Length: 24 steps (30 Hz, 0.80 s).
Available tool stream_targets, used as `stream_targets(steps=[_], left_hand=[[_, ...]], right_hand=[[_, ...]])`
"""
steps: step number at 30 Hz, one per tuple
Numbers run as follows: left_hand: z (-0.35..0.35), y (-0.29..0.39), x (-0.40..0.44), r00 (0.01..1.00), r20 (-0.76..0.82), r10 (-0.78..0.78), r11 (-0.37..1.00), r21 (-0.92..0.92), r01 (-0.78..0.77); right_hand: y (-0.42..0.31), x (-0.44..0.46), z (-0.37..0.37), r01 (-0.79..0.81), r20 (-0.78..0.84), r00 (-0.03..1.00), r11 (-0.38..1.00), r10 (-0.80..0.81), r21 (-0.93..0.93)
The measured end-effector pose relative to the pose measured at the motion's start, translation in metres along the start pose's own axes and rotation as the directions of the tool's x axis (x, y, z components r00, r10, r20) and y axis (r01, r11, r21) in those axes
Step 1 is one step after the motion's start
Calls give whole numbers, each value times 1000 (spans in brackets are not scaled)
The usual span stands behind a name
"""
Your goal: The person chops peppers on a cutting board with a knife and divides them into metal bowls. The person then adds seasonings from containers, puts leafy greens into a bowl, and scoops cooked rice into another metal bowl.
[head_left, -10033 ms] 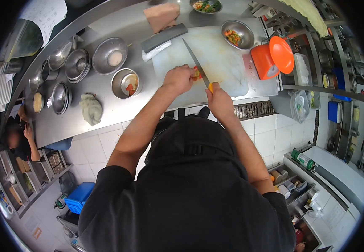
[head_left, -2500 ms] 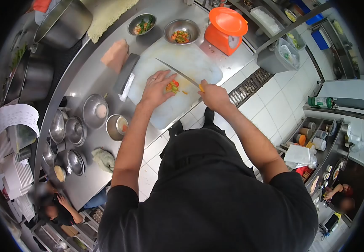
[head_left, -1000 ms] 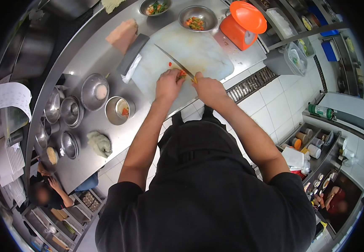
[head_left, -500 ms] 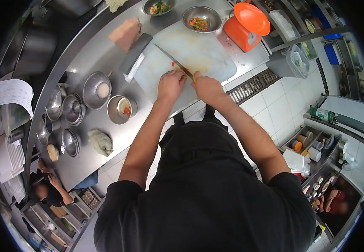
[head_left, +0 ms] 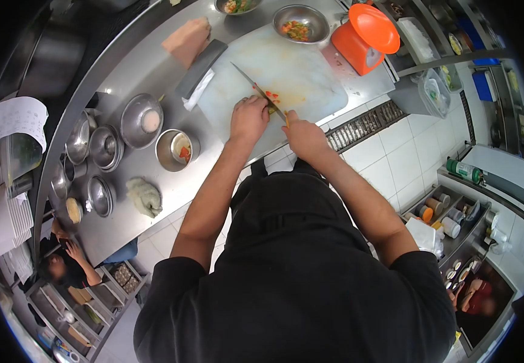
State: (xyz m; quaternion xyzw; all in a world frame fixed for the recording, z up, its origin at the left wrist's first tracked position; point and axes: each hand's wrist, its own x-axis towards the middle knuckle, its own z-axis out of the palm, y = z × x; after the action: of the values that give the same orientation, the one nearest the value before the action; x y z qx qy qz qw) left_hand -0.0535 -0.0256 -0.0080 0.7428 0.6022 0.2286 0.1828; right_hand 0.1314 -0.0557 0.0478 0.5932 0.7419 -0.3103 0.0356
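My right hand (head_left: pixel 303 136) is closed around the yellowish handle of a long kitchen knife (head_left: pixel 247 77), its blade pointing away to the upper left. The blade lies low over a white cutting board (head_left: pixel 322 85). Against the blade's near side, the bent fingers of my left hand (head_left: pixel 250 119) press on a small greenish vegetable piece, mostly hidden. Small red chopped bits (head_left: pixel 272 95) lie beside the blade on its far side. Behind the board, a metal bowl (head_left: pixel 316 23) contains chopped red and green vegetables (head_left: pixel 296 30).
An orange scale (head_left: pixel 355 48) stands right of the board. A dark block (head_left: pixel 204 69) and a white cloth (head_left: pixel 200 89) lie to its left. Metal bowls (head_left: pixel 131 121), a metal pot (head_left: pixel 168 160) and a rag (head_left: pixel 144 196) are further left. A person (head_left: pixel 71 269) is at lower left.
More red bits now lie beside the blade. The knife handle and my right hand have shifted slightly to the right and nearer, and the whole view has moved a little.
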Motion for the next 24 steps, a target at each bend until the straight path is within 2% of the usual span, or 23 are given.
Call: stream_targets(steps=[4,7,10,13,16,19,22,24], left_hand=[[0,-4,3,999,38,4,1000,0,-4],[-5,1,1,998,21,-66,997,-45,67],[-7,0,-1,998,20,-65,998,-21,65],[-2,-5,-1,999,36,-9,1000,23,8],[-4,-6,-1,999,46,22,999,28,-24],[-9,-3,-2,998,68,-20,1000,-11,21],[-16,1,-12,994,-34,-108,991,-77,105],[-15,-1,-16,996,0,-93,994,-55,93]], right_hand=[[-2,22,2,48,-34,998,999,-48,-3],[-6,16,-14,59,-10,998,998,-59,-28],[-13,-6,-19,1,35,999,1000,0,-7],[-11,3,6,-30,6,1000,1000,30,3],[-7,18,9,31,-34,999,998,-29,60],[-12,21,-11,41,8,999,999,-41,16],[-15,9,-22,22,34,999,1000,-23,12],[-18,-6,-21,-26,66,998,999,23,39]])
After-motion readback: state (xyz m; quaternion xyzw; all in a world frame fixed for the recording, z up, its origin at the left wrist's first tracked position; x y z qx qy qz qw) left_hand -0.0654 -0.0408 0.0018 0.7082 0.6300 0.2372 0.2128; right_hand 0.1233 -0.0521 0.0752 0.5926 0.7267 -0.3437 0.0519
